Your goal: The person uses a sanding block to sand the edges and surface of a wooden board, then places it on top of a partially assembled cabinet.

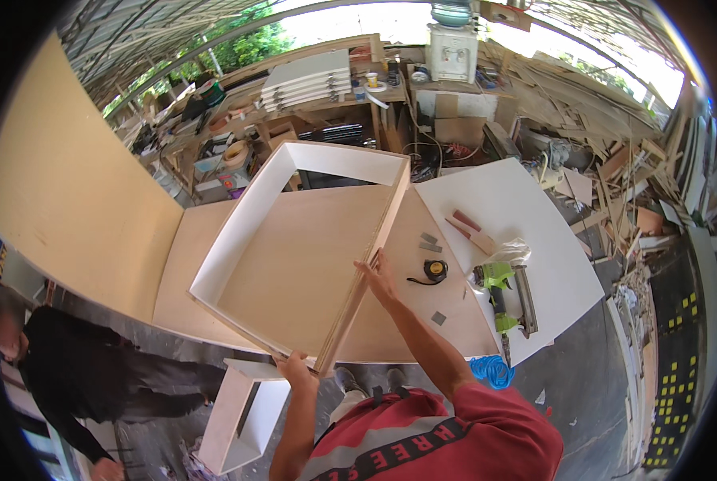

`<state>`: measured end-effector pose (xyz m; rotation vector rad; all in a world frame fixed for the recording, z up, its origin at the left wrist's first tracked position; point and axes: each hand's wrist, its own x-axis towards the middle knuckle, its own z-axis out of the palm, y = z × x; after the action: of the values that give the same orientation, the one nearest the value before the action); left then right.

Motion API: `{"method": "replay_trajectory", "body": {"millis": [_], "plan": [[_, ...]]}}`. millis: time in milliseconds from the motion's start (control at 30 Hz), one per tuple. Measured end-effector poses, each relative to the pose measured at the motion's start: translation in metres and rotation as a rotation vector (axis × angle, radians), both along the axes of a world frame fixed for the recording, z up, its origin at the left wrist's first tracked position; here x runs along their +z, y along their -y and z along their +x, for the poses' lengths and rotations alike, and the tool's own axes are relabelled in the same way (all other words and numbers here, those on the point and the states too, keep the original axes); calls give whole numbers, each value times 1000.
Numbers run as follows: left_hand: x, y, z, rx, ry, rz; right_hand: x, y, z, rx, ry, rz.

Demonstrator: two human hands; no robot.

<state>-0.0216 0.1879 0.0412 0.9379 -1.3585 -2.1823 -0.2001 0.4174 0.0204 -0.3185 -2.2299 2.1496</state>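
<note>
Box frame (242,227) lies left of right hand (379,279), long axis running away rightward; left hand's (298,372) grip clamped on near corner, right's closure unclear.

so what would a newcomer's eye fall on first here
Probably the big white-walled wooden frame in the middle, with the left hand on its near corner and the right hand on its right side. Next, the green power tool on the white panel at right, and the blue coiled hose below it.
</note>
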Motion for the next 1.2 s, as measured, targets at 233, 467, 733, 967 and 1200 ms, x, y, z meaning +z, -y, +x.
{"method": "replay_trajectory", "body": {"millis": [233, 467, 733, 967, 1200], "plan": [[-12, 23, 5, -87, -16, -65, 1, -35, 58, 196, 87, -192], [2, 37, -2, -212, 196, 114, -4, -88, 137, 106, 212, -103], [32, 21, -2, -232, 37, 213, -29, -109, 203, -28, 233, -276], [-28, 93, -8, -662, 27, 574, -27, -117, 229, -193, 277, -406], [-45, 86, -28, -610, 430, 680, -30, -123, 258, -264, 183, -326]]}}
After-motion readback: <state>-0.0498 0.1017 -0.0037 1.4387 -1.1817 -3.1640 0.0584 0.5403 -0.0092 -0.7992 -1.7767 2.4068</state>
